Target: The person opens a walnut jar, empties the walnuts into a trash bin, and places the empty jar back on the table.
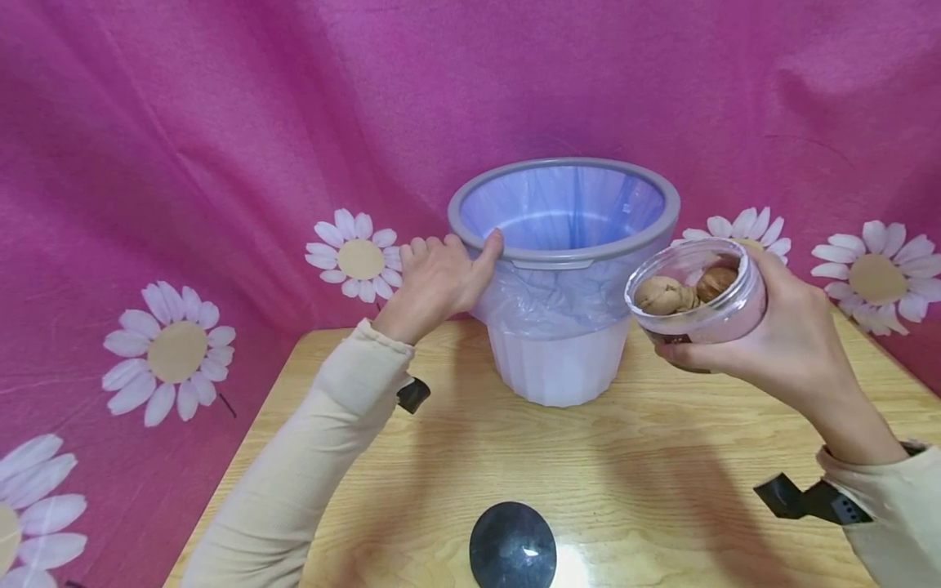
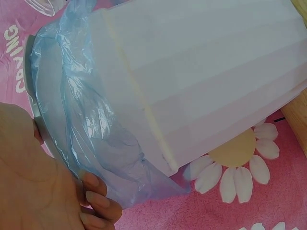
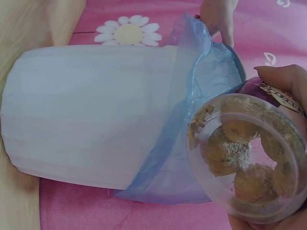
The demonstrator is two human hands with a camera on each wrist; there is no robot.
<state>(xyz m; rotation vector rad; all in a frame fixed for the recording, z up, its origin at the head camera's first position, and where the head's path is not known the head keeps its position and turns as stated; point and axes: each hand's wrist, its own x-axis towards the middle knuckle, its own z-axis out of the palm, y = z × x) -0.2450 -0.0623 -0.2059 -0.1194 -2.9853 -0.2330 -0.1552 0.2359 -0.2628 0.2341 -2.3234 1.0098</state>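
A white trash bin (image 1: 556,367) with a grey rim ring (image 1: 566,256) stands upright on the table, lined with a thin bluish plastic bag (image 1: 544,302) folded over its outside. My left hand (image 1: 444,273) grips the ring at its near left side, thumb on top; in the left wrist view its fingers (image 2: 103,203) curl beneath the edge against the bag. In my right hand (image 1: 794,335) is a clear plastic jar (image 1: 724,327), uncapped and tilted towards the bin, just right of the ring. Walnuts (image 1: 664,296) lie inside, and several show through the jar's bottom (image 3: 254,182).
A round, shiny black disc (image 1: 512,545), perhaps a lid, lies at the near part of the wooden table (image 1: 647,457). Pink cloth (image 1: 331,106) with white daisies hangs behind the bin and along the sides. A black strap device (image 1: 812,500) sits on my right wrist.
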